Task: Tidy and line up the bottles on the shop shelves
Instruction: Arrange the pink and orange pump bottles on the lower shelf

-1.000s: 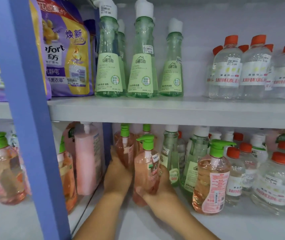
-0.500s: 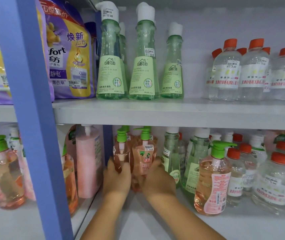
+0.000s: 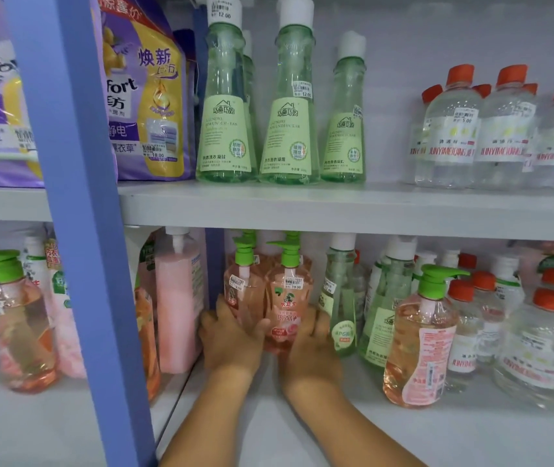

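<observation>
Two pink pump bottles with green pumps stand side by side deep on the lower shelf. My left hand grips the base of the left pink bottle. My right hand grips the base of the right pink bottle, whose label faces me. More green pumps show behind them. A third pink pump bottle stands alone nearer the front edge, to the right of my hands.
A blue upright post divides the shelves at left. Green laundry bottles and orange-capped clear bottles fill the lower shelf's right. A pink refill bottle stands left of my hands. The upper shelf carries green bottles, clear bottles and purple pouches.
The right pink bottle went from lifted and near the front to standing deep on the shelf beside the left one. Both hands moved inward with the bottles.
</observation>
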Available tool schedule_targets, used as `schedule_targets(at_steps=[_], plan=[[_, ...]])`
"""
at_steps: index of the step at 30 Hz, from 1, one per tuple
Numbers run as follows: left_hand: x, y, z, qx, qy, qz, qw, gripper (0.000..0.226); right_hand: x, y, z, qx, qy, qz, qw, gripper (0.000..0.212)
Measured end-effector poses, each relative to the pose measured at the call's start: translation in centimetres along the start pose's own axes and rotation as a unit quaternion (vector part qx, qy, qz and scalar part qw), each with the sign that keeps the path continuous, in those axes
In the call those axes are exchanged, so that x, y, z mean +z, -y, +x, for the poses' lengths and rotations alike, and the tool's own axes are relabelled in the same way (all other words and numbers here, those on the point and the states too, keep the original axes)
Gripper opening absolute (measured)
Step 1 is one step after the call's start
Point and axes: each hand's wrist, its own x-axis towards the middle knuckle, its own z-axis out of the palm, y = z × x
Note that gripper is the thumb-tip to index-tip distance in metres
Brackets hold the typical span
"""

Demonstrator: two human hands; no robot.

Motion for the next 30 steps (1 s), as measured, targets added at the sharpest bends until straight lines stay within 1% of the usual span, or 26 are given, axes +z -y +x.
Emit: schedule_targets(at_steps=[2, 4, 6, 7, 9, 11, 12, 14, 15, 16, 18, 21, 26, 30], plan=[[0.2, -0.1, 0.0, 0.001, -0.011, -0.025, 1.0, 0.097, -0.4, -0.1, 0.0, -0.007, -0.024, 0.006, 1.0, 0.078], [0.6, -0.2, -0.1, 0.0, -0.013, -0.041, 0.999, 0.099, -1.3, -0.3, 0.5, -0.005, -0.038, 0.001, 0.999, 0.069], [0.8, -0.2, -0.2, -0.004, 0.007, -0.079, 0.997, 0.1, -2.4, -0.2, 1.2, -0.013, -0.058, 0.01, 0.998, 0.066], [0.8, -0.3, -0.3, -0.004, 0.024, -0.111, 0.994, 0.101, -3.1, 0.0, 1.5, -0.034, -0.075, 0.022, 0.996, 0.067], [0.8, -0.1, -0.3, 0.001, 0.04, -0.149, 0.988, 0.099, -4.5, 0.4, 2.4, -0.108, -0.113, 0.048, 0.987, 0.08], [0.8, 0.1, -0.1, 0.007, 0.034, -0.128, 0.991, 0.091, -5.5, 0.8, 4.1, -0.179, -0.136, 0.031, 0.974, 0.097], [1.0, 0.2, 0.0, 0.007, 0.024, -0.105, 0.994, 0.089, -6.0, 1.1, 5.2, -0.185, -0.126, 0.014, 0.974, 0.102], [1.2, 0.2, 0.0, 0.005, 0.003, -0.083, 0.997, 0.087, -6.7, 2.1, 7.3, -0.159, -0.051, 0.001, 0.986, 0.11], [1.4, 0.1, 0.1, 0.006, -0.002, -0.08, 0.997, 0.087, -6.9, 2.6, 8.1, -0.151, -0.008, -0.01, 0.988, 0.112], [1.5, 0.0, 0.1, 0.007, -0.003, -0.078, 0.997, 0.088, -7.0, 3.0, 8.6, -0.151, 0.017, -0.027, 0.988, 0.111], [1.7, 0.0, 0.3, 0.009, 0.0, -0.076, 0.997, 0.089, -7.3, 3.3, 9.2, -0.151, 0.025, -0.043, 0.987, 0.109], [1.7, 0.0, 0.5, 0.006, -0.004, -0.076, 0.997, 0.089, -7.8, 3.2, 9.4, -0.157, 0.038, -0.037, 0.986, 0.107], [1.6, -0.1, 0.6, 0.023, -0.006, -0.074, 0.997, 0.083, -8.4, 3.2, 9.3, -0.183, 0.061, -0.028, 0.981, 0.11], [1.2, 0.0, 0.9, 0.031, -0.01, -0.101, 0.994, 0.076, -8.6, 3.3, 9.1, -0.179, 0.07, -0.043, 0.98, 0.112]])
